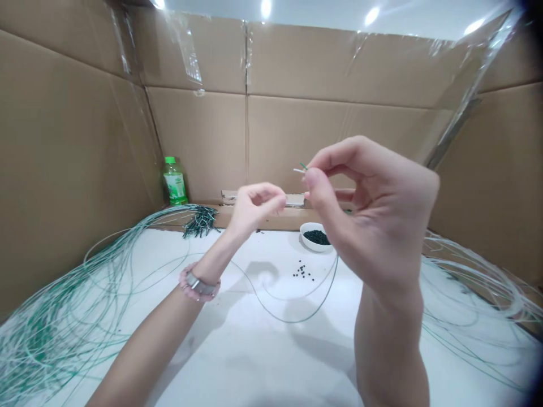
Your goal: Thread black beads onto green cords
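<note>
My right hand [373, 215], raised close to the camera, pinches a thin pair of wires between thumb and index finger. The white wire end [298, 170] and the green wire end [302, 165] stick out to the left past the fingertips. Facing it from lower left, my left hand [257, 206] has thumb and forefinger pressed together; anything between them is too small to make out. Behind my right thumb stands a white bowl [302, 239] of small black pieces [317, 237]. Several loose black pieces [301, 270] lie in front of it.
A large bundle of green and white wires [46, 328] covers the left side, its dark ends [200, 221] gathered at the back. More wires [487, 282] lie at right. A green-capped bottle [175, 185] stands in the back left corner. Cardboard walls [297, 68] enclose the white tabletop [254, 362].
</note>
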Available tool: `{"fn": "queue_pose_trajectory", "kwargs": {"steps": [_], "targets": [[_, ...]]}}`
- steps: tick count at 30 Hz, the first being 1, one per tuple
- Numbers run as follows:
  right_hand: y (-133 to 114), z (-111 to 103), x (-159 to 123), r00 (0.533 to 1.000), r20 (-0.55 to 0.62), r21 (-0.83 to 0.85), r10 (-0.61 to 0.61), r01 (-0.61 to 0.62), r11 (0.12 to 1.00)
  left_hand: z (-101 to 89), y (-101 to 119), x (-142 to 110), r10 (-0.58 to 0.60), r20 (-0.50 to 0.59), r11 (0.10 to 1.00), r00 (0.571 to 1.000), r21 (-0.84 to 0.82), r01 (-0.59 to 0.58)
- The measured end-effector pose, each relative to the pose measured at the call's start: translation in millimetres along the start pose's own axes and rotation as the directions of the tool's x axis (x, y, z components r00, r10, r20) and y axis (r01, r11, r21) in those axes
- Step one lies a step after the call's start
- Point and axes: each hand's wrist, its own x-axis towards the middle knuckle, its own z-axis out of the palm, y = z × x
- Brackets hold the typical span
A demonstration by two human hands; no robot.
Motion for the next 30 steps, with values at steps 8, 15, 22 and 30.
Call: {"fn": "queue_pose_trajectory", "kwargs": {"steps": [8, 15, 22, 30], "targets": [[-5.5, 17.1, -6.8, 0.999, -0.045, 0.072, -0.010, 0.014, 0.997, 2.2, 74.4, -16.1, 0.045, -0.210, 0.844, 0.977, -0.516, -0.149], [-9.6, 18.0, -8.0, 0.987, -0.101, -0.001, -0.124, 0.125, 0.992, 6.4, 80.1, -20.2, 0.016, -0.214, 0.826, 0.977, -0.548, -0.133], [-10.1, 17.8, -8.2, 0.986, -0.112, -0.025, -0.123, 0.121, 0.992, 7.1, 80.9, -21.5, 0.040, -0.182, 0.816, 0.982, -0.561, -0.137], [-9.8, 17.6, -6.5, 0.984, -0.114, -0.066, -0.135, 0.128, 0.990, 5.1, 78.0, -19.8, 0.095, -0.205, 0.840, 0.974, -0.508, -0.189]]}}
